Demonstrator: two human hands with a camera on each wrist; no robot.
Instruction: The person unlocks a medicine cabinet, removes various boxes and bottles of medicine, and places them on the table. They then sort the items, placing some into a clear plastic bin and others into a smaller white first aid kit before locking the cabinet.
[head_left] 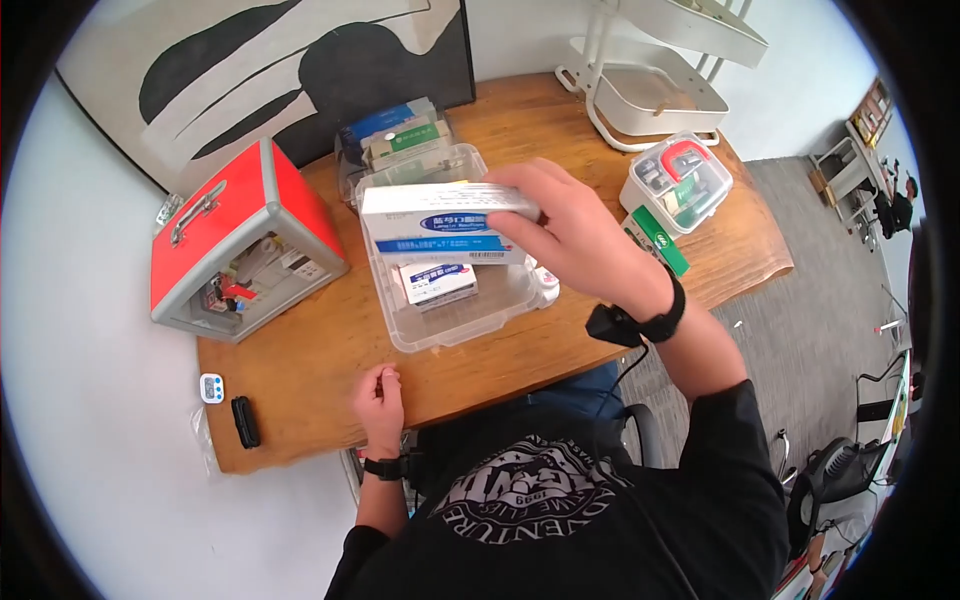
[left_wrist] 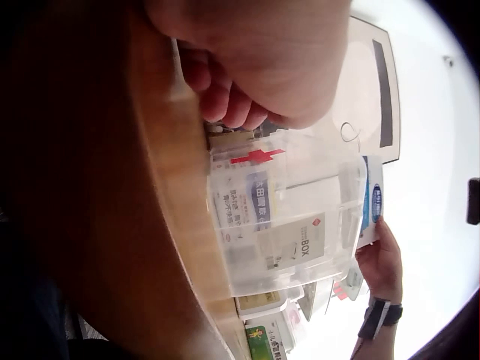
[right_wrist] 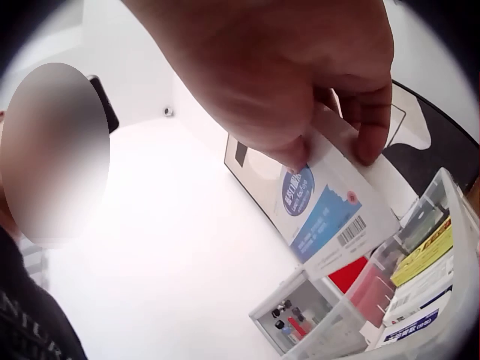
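Observation:
My right hand (head_left: 565, 225) grips a white and blue medicine box (head_left: 430, 222) at its right end, thumb on the printed front and fingers behind. In the head view the box overlaps the clear plastic bin (head_left: 445, 335), with another white and blue medicine box (head_left: 440, 290) inside. The right wrist view shows the held medicine box (right_wrist: 326, 221) tilted above the bin's rim, beside a yellow box (right_wrist: 424, 251) in the bin. Near the table's front edge, my left hand (head_left: 380, 405) rests with fingers loosely curled and nothing in them.
A red case (head_left: 235, 230) with a clear front stands left of the bin. To the right are a lidded clear box (head_left: 680, 185) and a green box (head_left: 655, 240). A white bottle (head_left: 546, 286) sits beside the bin. A white cart (head_left: 650, 95) stands behind; a small timer (head_left: 212, 388) lies front left.

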